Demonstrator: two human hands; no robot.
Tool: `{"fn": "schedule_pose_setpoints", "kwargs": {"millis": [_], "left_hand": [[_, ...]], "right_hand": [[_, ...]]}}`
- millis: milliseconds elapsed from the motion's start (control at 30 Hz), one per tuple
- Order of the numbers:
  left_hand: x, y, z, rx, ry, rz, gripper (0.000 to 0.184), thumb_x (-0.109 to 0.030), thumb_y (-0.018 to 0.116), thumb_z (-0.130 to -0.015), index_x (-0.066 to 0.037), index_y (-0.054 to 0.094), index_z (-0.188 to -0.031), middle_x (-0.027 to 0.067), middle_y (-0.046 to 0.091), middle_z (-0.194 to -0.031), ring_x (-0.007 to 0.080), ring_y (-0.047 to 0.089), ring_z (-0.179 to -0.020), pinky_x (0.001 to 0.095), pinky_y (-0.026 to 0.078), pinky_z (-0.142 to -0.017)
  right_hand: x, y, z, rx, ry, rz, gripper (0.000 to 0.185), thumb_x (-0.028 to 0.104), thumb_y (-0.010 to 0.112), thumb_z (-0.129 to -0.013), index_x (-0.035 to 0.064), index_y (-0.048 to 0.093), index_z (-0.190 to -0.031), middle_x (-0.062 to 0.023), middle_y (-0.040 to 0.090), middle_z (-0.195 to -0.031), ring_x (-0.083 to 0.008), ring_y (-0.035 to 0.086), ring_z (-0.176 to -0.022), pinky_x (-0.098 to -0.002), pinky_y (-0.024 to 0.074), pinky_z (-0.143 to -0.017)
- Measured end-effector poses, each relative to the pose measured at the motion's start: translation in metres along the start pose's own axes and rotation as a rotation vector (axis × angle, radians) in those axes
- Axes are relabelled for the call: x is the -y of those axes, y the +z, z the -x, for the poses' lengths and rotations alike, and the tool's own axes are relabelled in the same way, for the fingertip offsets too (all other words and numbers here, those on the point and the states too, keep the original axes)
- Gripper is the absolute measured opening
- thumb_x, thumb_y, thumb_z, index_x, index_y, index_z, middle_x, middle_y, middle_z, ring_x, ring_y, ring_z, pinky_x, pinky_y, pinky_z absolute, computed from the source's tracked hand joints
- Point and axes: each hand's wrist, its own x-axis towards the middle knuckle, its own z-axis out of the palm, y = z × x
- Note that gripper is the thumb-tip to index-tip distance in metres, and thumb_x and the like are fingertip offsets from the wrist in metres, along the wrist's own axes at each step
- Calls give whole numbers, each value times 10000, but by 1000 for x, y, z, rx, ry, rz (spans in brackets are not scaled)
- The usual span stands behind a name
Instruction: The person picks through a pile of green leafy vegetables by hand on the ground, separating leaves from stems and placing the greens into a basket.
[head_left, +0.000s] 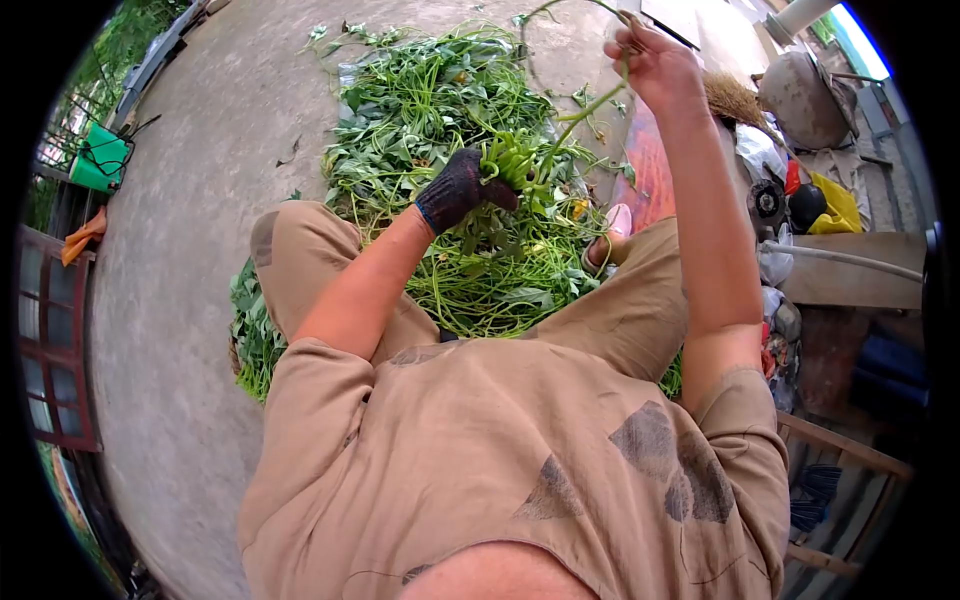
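Observation:
My left hand (pixel 455 192), in a dark knitted glove, is closed round a bunch of green stems (pixel 511 162) over the pile. Bare and raised to the upper right, my right hand (pixel 655 70) pinches a long green vine (pixel 585 112). That vine runs down towards the bunch, and a thin part of it loops to the left above. Between my knees lies a large heap of leafy green vines (pixel 440 110) on the ground, with long stems tangled at its near side.
More leafy greens (pixel 258 330) lie beside my left knee. At the right are a straw broom (pixel 735 98), a yellow bag (pixel 838 203), a wooden board (pixel 850 270) and a wooden frame (pixel 845 450). A green container (pixel 100 158) is at the far left, on the concrete ground's (pixel 190 300) edge.

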Motion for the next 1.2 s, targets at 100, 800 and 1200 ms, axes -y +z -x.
{"fn": "schedule_pose_setpoints", "kwargs": {"millis": [100,800,1200], "left_hand": [[17,2,-3,-110,-230,350,188,-102,702,-706,23,697,-846,115,691,-780,210,656,-689,327,534,-706],[93,-43,-13,-503,-500,1167,89,-106,564,-810,-23,598,-811,178,628,-699,380,629,-654,555,547,-705],[64,-42,0,-552,-514,888,193,-119,488,-844,4,630,-797,173,621,-685,335,620,-571,488,547,-557]], "right_hand": [[-30,9,-2,135,-100,176,507,91,615,-871,-27,439,-1332,-143,637,-1009,-229,661,-793,-232,516,-634],[-201,-3,166,18,-166,1669,378,457,679,-778,84,623,-752,-77,610,-789,-295,612,-711,-413,467,-666],[-207,-23,31,-24,37,1441,250,270,590,-859,130,671,-1049,-139,685,-981,-301,642,-919,-404,484,-791]]}}
